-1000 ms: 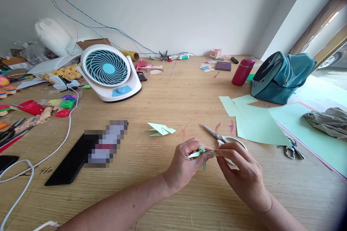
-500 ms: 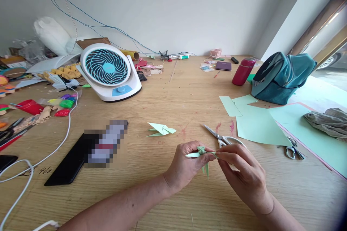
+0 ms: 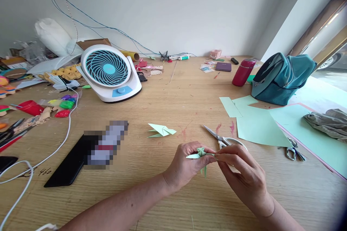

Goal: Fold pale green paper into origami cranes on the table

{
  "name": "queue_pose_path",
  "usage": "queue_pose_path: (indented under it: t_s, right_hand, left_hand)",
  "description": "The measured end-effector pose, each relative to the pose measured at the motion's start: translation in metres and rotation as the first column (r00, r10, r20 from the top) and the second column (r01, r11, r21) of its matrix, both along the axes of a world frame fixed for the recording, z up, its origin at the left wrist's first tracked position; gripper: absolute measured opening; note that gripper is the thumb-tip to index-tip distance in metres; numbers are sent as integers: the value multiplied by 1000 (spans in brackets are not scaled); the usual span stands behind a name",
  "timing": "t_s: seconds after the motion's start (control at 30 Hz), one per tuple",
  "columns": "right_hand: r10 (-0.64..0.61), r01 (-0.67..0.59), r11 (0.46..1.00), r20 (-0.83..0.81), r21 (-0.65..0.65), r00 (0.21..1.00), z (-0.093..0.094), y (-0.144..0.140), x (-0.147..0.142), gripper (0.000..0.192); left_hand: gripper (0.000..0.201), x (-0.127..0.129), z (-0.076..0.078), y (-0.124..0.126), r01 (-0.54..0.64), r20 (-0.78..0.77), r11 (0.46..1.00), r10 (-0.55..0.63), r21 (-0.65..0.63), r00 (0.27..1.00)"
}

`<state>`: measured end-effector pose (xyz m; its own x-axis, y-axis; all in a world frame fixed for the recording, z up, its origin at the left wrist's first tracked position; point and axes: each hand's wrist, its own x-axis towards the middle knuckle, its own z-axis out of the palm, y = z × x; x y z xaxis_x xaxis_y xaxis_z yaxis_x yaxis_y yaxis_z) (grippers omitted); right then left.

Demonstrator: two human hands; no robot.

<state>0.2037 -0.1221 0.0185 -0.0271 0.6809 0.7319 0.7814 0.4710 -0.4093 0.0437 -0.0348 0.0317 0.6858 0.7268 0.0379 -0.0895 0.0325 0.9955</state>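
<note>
Left hand (image 3: 184, 166) and right hand (image 3: 242, 177) both pinch a small green origami figure (image 3: 201, 153) just above the bench (image 3: 168, 108). White-handled scissors (image 3: 223, 139) lie at its 2 o'clock, a finished paper figure (image 3: 160, 130) at 10 o'clock.

One head-worn camera looks forward and down across the wooden table (image 3: 168, 202) (close, edges perhaps slightly distorted).
</note>
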Motion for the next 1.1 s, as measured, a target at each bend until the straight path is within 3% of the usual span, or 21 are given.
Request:
queue_pose_path:
  t_s: [0.17,0.57,0.87,1.1]
  right_hand:
    - [-22,22,1000,-21,8,1000,0,-3,0,33]
    - [-2,2,1000,-32,-7,999,2,-3,-2,31]
    - [-13,12,1000,-42,-13,999,5,-1,-2,30]
    - [-37,36,999,-47,-40,998,6,0,-3,29]
  left_hand:
    - [27,1,1,-1,-55,-6,998,55,-18,998]
    - [26,0,-2,-1,-33,15,996,34,-88,999]
    - [24,-2,1,1,-66,-23,998,66,16,998]
    - [22,-4,0,3,-102,-37,970,113,218,993]
